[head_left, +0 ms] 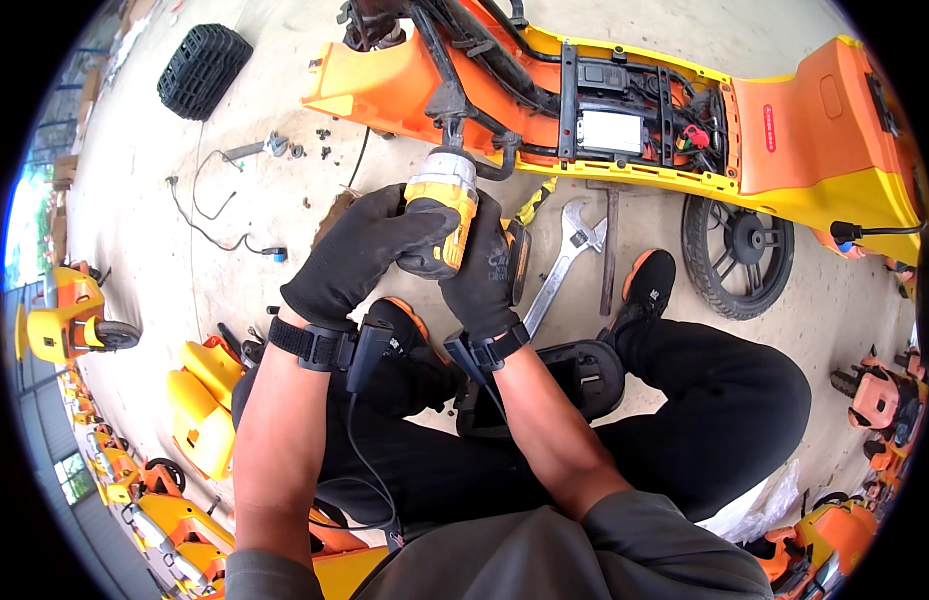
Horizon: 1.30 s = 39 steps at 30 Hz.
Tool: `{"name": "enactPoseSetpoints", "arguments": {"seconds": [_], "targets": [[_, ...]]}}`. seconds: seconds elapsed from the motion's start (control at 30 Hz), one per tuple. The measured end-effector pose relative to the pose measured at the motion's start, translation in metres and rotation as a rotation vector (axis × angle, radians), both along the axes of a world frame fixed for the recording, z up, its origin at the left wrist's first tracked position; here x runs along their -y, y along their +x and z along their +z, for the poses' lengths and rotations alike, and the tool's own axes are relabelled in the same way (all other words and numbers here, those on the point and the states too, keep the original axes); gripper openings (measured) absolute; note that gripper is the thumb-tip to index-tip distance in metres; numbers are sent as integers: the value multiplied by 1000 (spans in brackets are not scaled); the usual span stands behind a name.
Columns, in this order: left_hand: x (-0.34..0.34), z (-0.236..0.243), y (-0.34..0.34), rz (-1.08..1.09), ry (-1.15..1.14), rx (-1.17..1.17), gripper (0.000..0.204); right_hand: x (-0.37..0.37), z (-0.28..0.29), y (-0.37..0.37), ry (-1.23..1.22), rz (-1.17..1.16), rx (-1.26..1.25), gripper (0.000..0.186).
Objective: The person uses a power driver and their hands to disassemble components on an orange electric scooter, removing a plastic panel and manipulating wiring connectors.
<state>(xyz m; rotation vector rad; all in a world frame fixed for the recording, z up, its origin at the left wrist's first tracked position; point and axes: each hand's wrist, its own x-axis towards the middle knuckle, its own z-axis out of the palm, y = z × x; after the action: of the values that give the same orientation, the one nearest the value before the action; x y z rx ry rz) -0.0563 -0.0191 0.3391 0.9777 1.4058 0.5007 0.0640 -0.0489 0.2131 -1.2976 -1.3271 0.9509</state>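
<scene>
Both my hands wear black gloves and are closed around a yellow cordless impact driver. My left hand wraps over the tool's body from the left side. My right hand grips it from the right, at the handle. The driver's grey nose points away from me at a metal tube of an overturned or tilted orange and yellow electric scooter. Whether the nose touches a fastener there is hidden. The scooter's open middle shows black cross bars, wires and a white-labelled box.
On the floor lie a large adjustable wrench, a hammer, a loose cable, small fasteners and a black crate. A black plastic part rests between my legs. More scooters stand around the edges.
</scene>
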Motion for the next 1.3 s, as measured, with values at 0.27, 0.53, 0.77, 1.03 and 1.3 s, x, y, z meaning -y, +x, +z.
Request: {"name": "enactPoseSetpoints", "arguments": {"seconds": [0.27,0.53,0.77,1.03,1.3], "targets": [[1,7,5,-81,190,-9,39,-1,0,5,-30,11,117,60],[8,-15,-17,-523,780,-385,44,-2,11,13,-93,37,150,61],[-2,-5,-11,-541,815,-413,50,1,12,8,-21,-66,51,68],[-3,6,-3,6,53,-169,41,12,24,7,40,-31,-34,63],[9,21,12,34,180,-145,35,8,36,16,207,-86,78,52]]}}
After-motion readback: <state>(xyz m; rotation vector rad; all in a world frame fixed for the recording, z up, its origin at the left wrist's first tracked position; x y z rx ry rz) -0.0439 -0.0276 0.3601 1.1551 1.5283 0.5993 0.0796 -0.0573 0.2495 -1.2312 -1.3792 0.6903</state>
